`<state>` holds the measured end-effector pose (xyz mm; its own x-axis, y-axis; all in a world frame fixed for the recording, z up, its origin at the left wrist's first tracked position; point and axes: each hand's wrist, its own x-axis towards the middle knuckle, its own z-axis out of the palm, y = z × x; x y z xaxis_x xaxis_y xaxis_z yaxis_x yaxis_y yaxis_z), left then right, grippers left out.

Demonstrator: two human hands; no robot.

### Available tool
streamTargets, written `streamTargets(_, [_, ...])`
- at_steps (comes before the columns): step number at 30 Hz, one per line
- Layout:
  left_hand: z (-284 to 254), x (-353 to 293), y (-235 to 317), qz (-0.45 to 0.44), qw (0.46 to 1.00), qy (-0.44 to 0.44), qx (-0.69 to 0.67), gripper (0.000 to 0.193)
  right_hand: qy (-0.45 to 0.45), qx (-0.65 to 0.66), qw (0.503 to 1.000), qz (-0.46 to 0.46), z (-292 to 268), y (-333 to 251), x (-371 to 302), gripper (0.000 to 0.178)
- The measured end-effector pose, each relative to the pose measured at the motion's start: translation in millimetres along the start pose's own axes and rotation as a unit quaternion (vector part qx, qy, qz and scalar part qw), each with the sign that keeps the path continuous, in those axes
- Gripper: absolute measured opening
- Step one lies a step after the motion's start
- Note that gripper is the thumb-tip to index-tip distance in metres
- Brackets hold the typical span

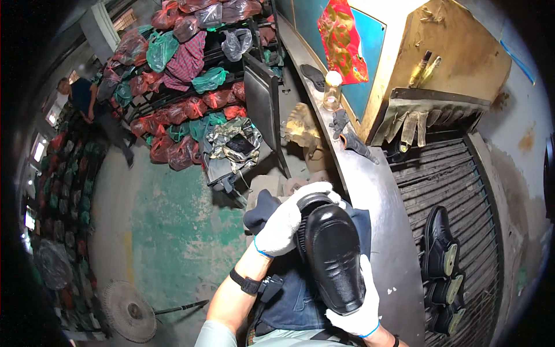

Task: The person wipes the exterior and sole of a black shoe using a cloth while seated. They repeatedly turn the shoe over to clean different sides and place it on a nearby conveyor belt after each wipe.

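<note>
A glossy black leather shoe [334, 257] is held over my lap, lengthwise away from me. My left hand [283, 222], in a white work glove, is closed round its far left end, by a ribbed black edge [300, 234]. Whether that edge belongs to the same shoe or a second one, I cannot tell. Cupped under the near right end is my right hand [359, 301], also in a white glove, its fingers partly hidden by the shoe.
A metal ledge [393, 272] runs along my right, bearing a glass jar [332, 92] and a dark glove [340, 122]. Beyond it, several black shoes [440, 243] sit on a slatted conveyor [462, 196]. At left are bagged racks [185, 110], a fan [128, 312] and a person [87, 101].
</note>
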<state>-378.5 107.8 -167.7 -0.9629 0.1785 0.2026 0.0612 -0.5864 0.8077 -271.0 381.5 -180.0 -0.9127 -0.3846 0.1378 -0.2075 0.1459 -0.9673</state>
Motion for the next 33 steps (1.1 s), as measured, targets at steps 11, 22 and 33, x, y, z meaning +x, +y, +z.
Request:
streamTargets(11, [-3, 3, 7, 0.026, 0.996, -0.044, 0.077, 0.097, -0.019, 0.032, 0.998, 0.042, 7, 0, 5, 0.134])
streamTargets(22, [-4, -8, 4, -0.022, 0.996, -0.001, 0.082, 0.122, -0.035, -0.028, 0.999, -0.014, 13, 14, 15, 0.131])
streamTargets(33, [62, -23, 134, 0.052, 0.813, -0.133, 0.564, 0.075, -0.130, -0.071, 0.977, -0.151, 25, -16, 126, 0.076])
